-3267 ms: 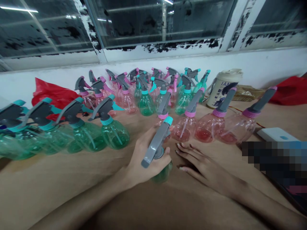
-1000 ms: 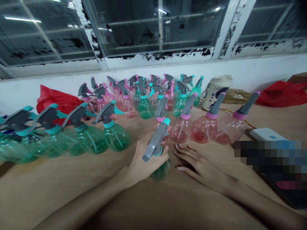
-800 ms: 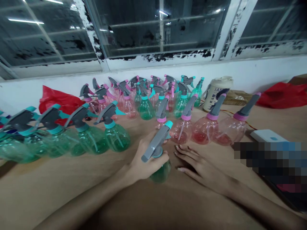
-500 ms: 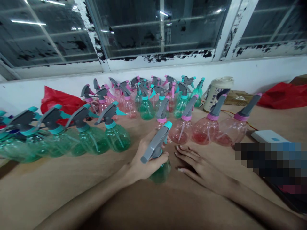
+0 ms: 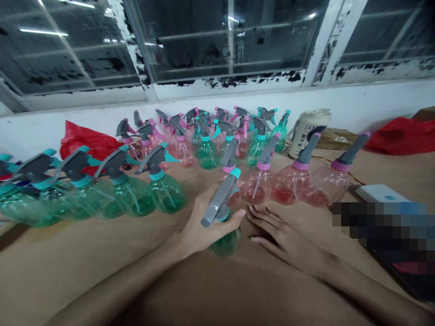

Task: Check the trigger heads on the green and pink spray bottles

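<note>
My left hand is around the neck of a green spray bottle in front of me. The bottle stands upright on the table, its grey trigger head tipped with turquoise. My thumb stretches across the front of the neck, while the other fingers are mostly hidden behind the bottle. To its right, my right hand rests palm down on the tabletop, fingers stretched out and holding nothing. Just beyond the right hand stands a row of pink spray bottles.
A row of green spray bottles stands at left. More pink and green bottles crowd the back by the wall. A paper cup, red bags and a white box also sit on the table.
My left thumb has straightened and reaches farther right across the bottle's neck. The bottle's head has shifted slightly up and left in view. My right hand has stayed in place.
</note>
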A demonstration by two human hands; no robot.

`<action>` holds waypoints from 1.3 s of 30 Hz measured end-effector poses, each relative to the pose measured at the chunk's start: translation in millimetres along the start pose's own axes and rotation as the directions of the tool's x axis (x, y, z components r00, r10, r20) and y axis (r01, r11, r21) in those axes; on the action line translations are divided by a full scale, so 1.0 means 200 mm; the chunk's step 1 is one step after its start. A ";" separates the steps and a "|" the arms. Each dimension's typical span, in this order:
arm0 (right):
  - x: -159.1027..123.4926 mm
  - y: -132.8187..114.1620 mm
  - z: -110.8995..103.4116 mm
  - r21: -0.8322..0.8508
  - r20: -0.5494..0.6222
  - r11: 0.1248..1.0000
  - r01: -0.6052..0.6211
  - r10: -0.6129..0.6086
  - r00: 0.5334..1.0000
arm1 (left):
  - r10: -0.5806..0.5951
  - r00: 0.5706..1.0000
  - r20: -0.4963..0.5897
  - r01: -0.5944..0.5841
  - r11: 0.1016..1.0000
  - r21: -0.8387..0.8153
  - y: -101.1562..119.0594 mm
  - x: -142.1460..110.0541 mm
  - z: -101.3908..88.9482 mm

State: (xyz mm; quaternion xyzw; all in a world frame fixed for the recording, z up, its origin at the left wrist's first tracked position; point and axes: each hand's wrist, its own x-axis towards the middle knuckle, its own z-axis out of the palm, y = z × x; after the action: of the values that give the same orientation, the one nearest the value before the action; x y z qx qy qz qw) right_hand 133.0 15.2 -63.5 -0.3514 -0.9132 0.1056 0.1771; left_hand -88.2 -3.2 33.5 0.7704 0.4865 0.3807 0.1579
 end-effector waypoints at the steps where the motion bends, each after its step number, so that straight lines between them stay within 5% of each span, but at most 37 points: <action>1: 0.00 0.00 0.00 0.002 -0.002 1.000 0.002 -0.002 1.000 | 0.006 1.000 0.009 -0.006 1.000 -0.014 0.00 0.00 0.00; 10: 0.00 -0.01 -0.01 -0.025 -0.005 1.000 0.014 -0.014 1.000 | 0.013 0.996 0.090 -0.001 0.992 -0.129 0.02 0.01 -0.03; 17: 0.01 0.00 -0.01 -0.038 0.020 0.999 0.014 -0.013 1.000 | -0.073 0.988 0.135 0.069 0.997 0.031 -0.04 -0.02 -0.04; 22: 0.01 -0.01 -0.01 -0.020 0.012 1.000 0.017 -0.016 1.000 | -0.024 0.991 0.132 0.030 0.999 -0.042 -0.01 -0.02 -0.08; 26: 0.01 -0.01 -0.01 0.004 -0.011 1.000 0.015 -0.015 1.000 | -0.095 0.983 0.159 0.109 0.991 -0.077 0.00 -0.05 -0.11; 39: 0.03 -0.03 -0.06 -0.022 -0.056 1.000 -0.015 0.014 0.998 | -0.148 0.986 0.083 0.134 0.979 0.152 -0.06 -0.25 -0.09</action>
State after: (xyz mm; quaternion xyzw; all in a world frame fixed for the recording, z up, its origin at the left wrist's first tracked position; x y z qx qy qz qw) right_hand 129.1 16.1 -49.2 -0.3627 -0.9065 0.0867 0.1978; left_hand -120.0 -42.4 16.1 0.7604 0.5584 0.2954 0.1506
